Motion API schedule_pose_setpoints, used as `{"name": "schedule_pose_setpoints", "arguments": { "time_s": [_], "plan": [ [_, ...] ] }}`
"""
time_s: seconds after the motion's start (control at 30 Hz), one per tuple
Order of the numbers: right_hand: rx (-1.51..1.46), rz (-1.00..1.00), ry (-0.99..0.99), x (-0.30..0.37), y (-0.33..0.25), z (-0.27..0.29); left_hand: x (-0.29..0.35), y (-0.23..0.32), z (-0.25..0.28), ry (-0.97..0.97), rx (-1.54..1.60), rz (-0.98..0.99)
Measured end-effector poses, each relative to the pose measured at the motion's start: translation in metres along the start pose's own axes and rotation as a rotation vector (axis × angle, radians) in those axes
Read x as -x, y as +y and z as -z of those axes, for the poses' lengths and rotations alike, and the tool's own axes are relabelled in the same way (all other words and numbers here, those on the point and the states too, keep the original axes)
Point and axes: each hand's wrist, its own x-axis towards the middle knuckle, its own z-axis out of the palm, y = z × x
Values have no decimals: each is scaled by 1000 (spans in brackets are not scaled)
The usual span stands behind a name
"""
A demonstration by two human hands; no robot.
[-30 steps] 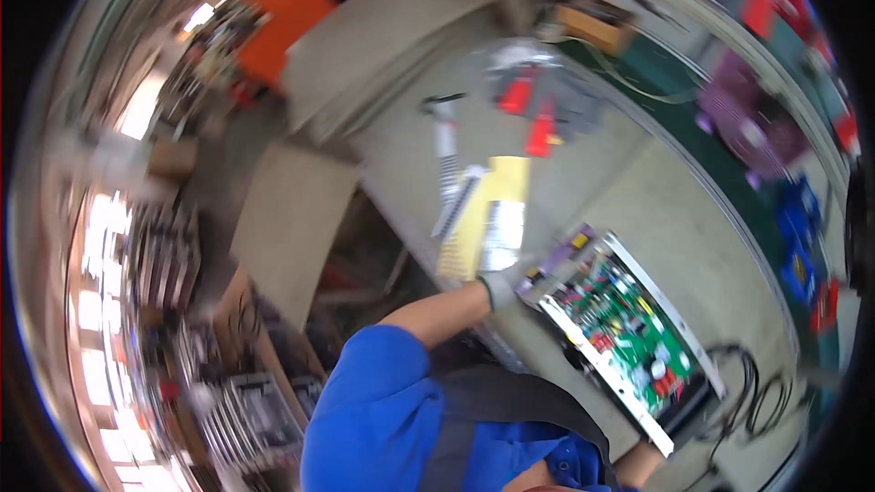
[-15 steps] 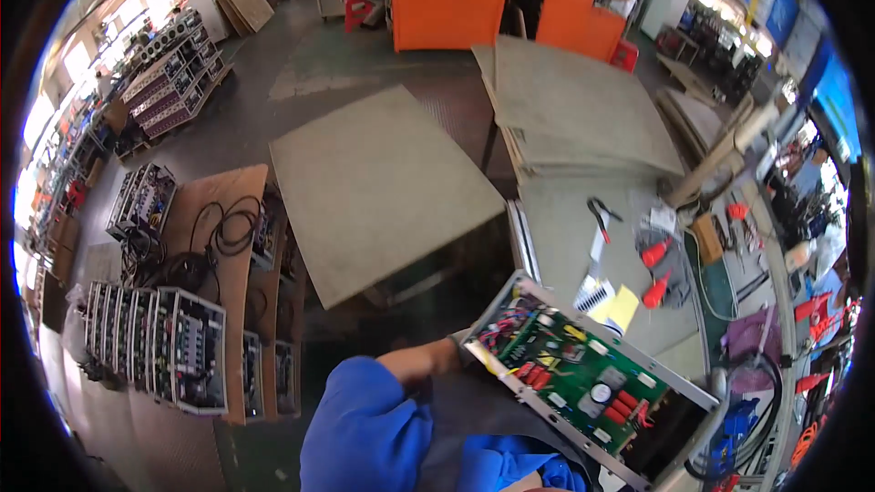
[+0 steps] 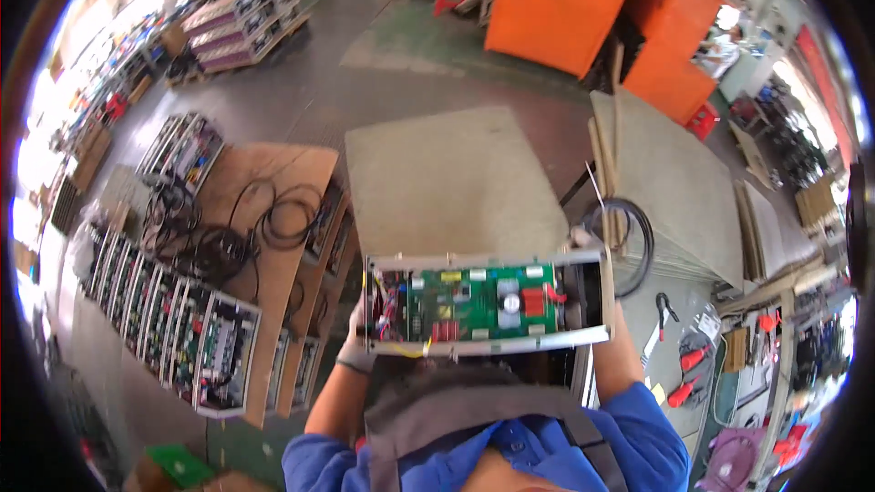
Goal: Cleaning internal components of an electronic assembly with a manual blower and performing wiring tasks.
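An open metal chassis [image 3: 488,343] with a green circuit board [image 3: 477,288] inside is held level in front of my body. Red parts, a round white-topped part and bundled wires show in it. My left hand [image 3: 356,343], gloved, grips the chassis's left end, its fingers partly hidden behind the frame. My right hand [image 3: 581,237] is around the right end; only gloved fingertips show past the far corner, and the rest is hidden. A coiled black cable [image 3: 649,251] hangs beside that corner; whether my right hand also holds it I cannot tell.
Ahead lies a large beige board [image 3: 447,178]. On the left, a wooden rack [image 3: 314,164] bears black cables and a row of similar chassis [image 3: 219,346]. Stacked boards [image 3: 674,173] and a workbench with pliers [image 3: 664,310] and red-handled tools [image 3: 693,360] stand right.
The chassis has gone from slanting over the bench at the right to level before my body. My right fingertips and the coiled cable have come into sight. The view has turned.
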Motion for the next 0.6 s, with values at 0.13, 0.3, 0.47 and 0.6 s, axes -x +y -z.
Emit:
{"name": "schedule_pose_setpoints", "arguments": {
  "time_s": [0.13,0.3,0.47,0.6],
  "plan": [
    [253,-114,-140,-116,35,15,-16,29,-33,-4,-111,-188],
    [-195,-436,-411,-221,123,96,-60,55,-45,294,-14,-234],
    [-373,-343,-195,-175,130,106,-57,79,-21,321,-219,120],
    [-126,-105,404,-59,65,4,-65,93,-30,340,-293,122]
  ]
}}
